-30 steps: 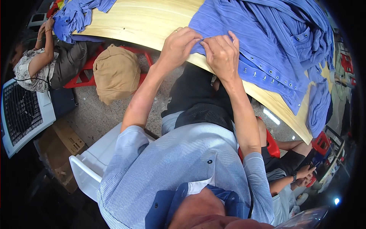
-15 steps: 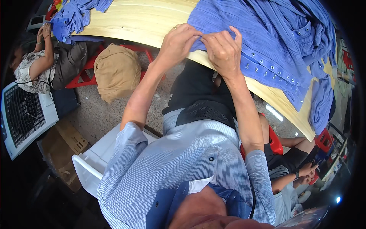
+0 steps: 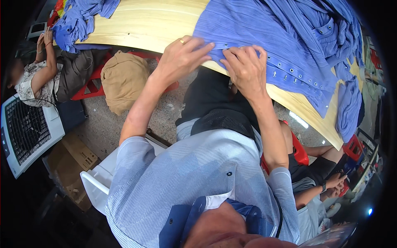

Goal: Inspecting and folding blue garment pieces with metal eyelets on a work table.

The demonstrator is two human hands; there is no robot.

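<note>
— While both my hands sit at the near edge of the bench [image 3: 153,25], what is under them?

— A blue ribbed garment [image 3: 264,29], spread across the upper centre and upper right of the frame. Its hem carries a row of metal eyelets [image 3: 291,71] running toward the right.

— State of the fingers?

— My left hand [image 3: 182,56]: fingers pressed flat on the hem, a ring on one of them. My right hand [image 3: 246,70]: fingers curled over the same hem, just beside the left. Whether either pinches the cloth, I cannot tell.

— Surroundings?

— Upper left: a second heap of blue cloth [image 3: 76,20] on the bench. Below it, a seated person [image 3: 49,74] and a tan bag [image 3: 124,80] on a red stool. Lower right: another person's clasped hands [image 3: 337,186].
</note>
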